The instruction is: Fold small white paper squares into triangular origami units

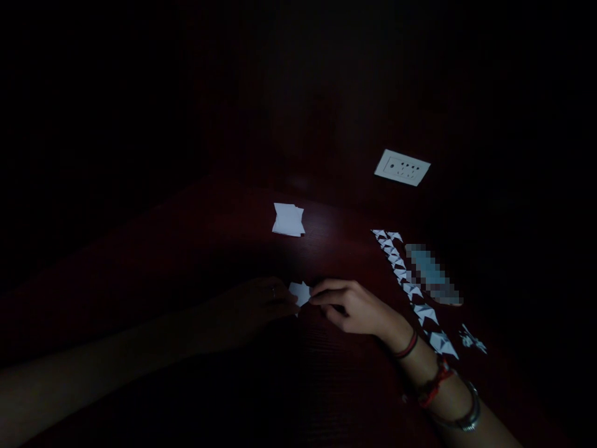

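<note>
The scene is very dark. A small white folded paper piece (300, 292) lies on a dark reddish table (326, 386). My left hand (254, 305) comes in from the left, barely visible in shadow, with its fingertips closed on the paper's left edge. My right hand (352, 306) comes from the lower right, and its fingers pinch the paper's right edge. Red cords and a metal bangle circle my right wrist. Both hands hold the same piece low over the table.
A small stack of white paper squares (288, 219) lies beyond the hands. A long row of folded white paper pieces (413, 291) runs along the right, with a blurred-out item (431, 275) beside it. A white socket plate (402, 167) sits further back. Everything else is black.
</note>
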The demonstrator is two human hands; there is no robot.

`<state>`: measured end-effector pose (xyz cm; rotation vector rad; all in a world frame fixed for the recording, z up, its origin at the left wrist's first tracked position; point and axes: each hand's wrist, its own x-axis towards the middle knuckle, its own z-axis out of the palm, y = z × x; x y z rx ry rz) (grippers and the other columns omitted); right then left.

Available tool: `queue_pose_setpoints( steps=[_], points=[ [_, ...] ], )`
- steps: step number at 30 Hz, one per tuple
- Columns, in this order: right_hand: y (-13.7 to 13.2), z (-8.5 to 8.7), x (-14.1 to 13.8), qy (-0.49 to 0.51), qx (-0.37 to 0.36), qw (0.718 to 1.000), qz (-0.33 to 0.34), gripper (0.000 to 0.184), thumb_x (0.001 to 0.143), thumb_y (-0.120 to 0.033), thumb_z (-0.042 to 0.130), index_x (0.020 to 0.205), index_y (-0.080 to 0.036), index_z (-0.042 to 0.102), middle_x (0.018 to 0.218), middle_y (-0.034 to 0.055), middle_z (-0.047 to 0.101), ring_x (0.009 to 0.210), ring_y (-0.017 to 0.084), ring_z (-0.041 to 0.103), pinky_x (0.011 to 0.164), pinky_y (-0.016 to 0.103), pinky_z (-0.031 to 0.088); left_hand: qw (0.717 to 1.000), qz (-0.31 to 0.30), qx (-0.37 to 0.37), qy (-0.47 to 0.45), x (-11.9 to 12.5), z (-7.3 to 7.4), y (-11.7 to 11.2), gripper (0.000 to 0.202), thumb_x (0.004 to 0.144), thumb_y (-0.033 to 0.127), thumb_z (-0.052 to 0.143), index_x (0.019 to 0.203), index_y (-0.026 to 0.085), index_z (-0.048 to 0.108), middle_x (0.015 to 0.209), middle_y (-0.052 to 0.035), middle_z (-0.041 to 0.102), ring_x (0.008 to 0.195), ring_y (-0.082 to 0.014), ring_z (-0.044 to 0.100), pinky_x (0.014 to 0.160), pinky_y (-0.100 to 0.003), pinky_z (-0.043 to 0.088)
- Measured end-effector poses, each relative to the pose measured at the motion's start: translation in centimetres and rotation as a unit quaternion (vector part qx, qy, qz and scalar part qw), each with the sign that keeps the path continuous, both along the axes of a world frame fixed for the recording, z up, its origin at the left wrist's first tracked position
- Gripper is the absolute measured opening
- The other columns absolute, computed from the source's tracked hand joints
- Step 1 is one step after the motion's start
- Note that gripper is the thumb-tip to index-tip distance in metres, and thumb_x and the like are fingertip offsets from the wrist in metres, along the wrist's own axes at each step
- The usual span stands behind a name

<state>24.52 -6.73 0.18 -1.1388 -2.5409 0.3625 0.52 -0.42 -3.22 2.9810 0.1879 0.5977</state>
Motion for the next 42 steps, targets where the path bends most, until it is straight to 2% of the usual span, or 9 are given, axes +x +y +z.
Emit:
queue_pose_setpoints(
  steps=[4, 11, 14, 19, 24, 31, 36, 42],
  points=[
    [0.0, -0.3, 0.2, 0.016, 0.0, 1.0, -0.002, 0.034, 0.074, -0.006, 0.043, 0.1, -0.015, 0.063, 0.105, 0.0044, 0.06, 0.088, 0.013, 0.058, 0.083, 0.026, 0.047, 1.0, -0.01, 0.001, -0.005, 0.0, 0.2, 0.1, 0.046, 0.078, 0.003, 0.043, 0.118, 0.024, 0.047, 0.115, -0.0026, 0.053, 0.107, -0.0185, 0.043, 0.092, -0.033, 0.036],
    [0.2, -0.3, 0.3, 0.041, 0.004, 0.999, 0.028, 0.036, 0.073, -0.007, 0.047, 0.105, -0.016, 0.06, 0.106, 0.0053, 0.058, 0.093, 0.014, 0.055, 0.085, 0.027, 0.045, 1.0, -0.017, 0.003, 0.0, 0.2, 0.6, 0.0, 0.039, 0.078, 0.005, 0.045, 0.113, 0.023, 0.05, 0.113, -0.0019, 0.056, 0.105, -0.0178, 0.046, 0.092, -0.032, 0.035],
    [0.3, -0.2, 0.3, 0.029, 0.0, 0.999, 0.034, 0.034, 0.074, -0.007, 0.047, 0.103, -0.017, 0.061, 0.106, 0.0053, 0.057, 0.094, 0.014, 0.055, 0.085, 0.028, 0.044, 1.0, -0.016, -0.004, -0.004, 0.2, 0.5, 0.1, 0.038, 0.079, 0.007, 0.046, 0.113, 0.024, 0.05, 0.112, -0.0012, 0.056, 0.105, -0.0177, 0.046, 0.09, -0.032, 0.036],
    [0.4, -0.3, 0.2, 0.027, -0.004, 0.999, 0.037, 0.035, 0.073, -0.009, 0.05, 0.104, -0.019, 0.061, 0.102, 0.0045, 0.056, 0.09, 0.014, 0.054, 0.082, 0.027, 0.045, 1.0, -0.015, 0.001, 0.024, -0.1, 0.0, 0.4, 0.046, 0.078, 0.006, 0.047, 0.12, 0.025, 0.045, 0.12, -0.0004, 0.051, 0.111, -0.0194, 0.041, 0.095, -0.035, 0.031],
    [0.5, -0.3, 0.2, 0.024, -0.004, 0.999, 0.044, 0.031, 0.074, -0.01, 0.05, 0.102, -0.017, 0.062, 0.102, 0.0045, 0.056, 0.09, 0.013, 0.054, 0.082, 0.025, 0.044, 1.0, -0.005, 0.006, 0.03, -0.1, 0.0, 0.3, 0.046, 0.078, 0.007, 0.047, 0.119, 0.026, 0.045, 0.118, 0.0004, 0.052, 0.108, -0.0196, 0.042, 0.092, -0.035, 0.032],
    [0.1, 0.2, 0.0, -0.038, 0.003, 0.999, 0.024, 0.03, 0.079, -0.017, 0.048, 0.107, -0.019, 0.06, 0.105, 0.0036, 0.056, 0.086, 0.013, 0.056, 0.079, 0.025, 0.045, 0.998, 0.022, 0.023, 0.055, 0.2, 0.1, -0.1, 0.048, 0.076, 0.004, 0.047, 0.12, 0.024, 0.044, 0.12, 0.0008, 0.051, 0.104, -0.0217, 0.043, 0.089, -0.037, 0.031],
    [-0.2, 0.4, -0.1, -0.102, 0.038, 0.994, 0.017, 0.032, 0.082, -0.023, 0.045, 0.111, -0.024, 0.057, 0.109, 0.0022, 0.055, 0.086, 0.013, 0.057, 0.076, 0.026, 0.046, 0.999, 0.01, 0.018, 0.04, 0.2, -0.4, 0.3, 0.046, 0.076, 0.005, 0.048, 0.118, 0.024, 0.046, 0.118, 0.0016, 0.052, 0.102, -0.0208, 0.043, 0.088, -0.036, 0.031],
    [-0.5, 0.3, 0.0, -0.146, 0.074, 0.986, 0.011, 0.031, 0.084, -0.025, 0.04, 0.11, -0.022, 0.057, 0.112, 0.0015, 0.057, 0.086, 0.016, 0.059, 0.076, 0.03, 0.046, 0.999, 0.001, 0.021, 0.025, 0.3, -0.7, 0.6, 0.045, 0.075, 0.006, 0.049, 0.116, 0.025, 0.047, 0.117, 0.0006, 0.053, 0.103, -0.0205, 0.044, 0.089, -0.035, 0.031]
  ],
)
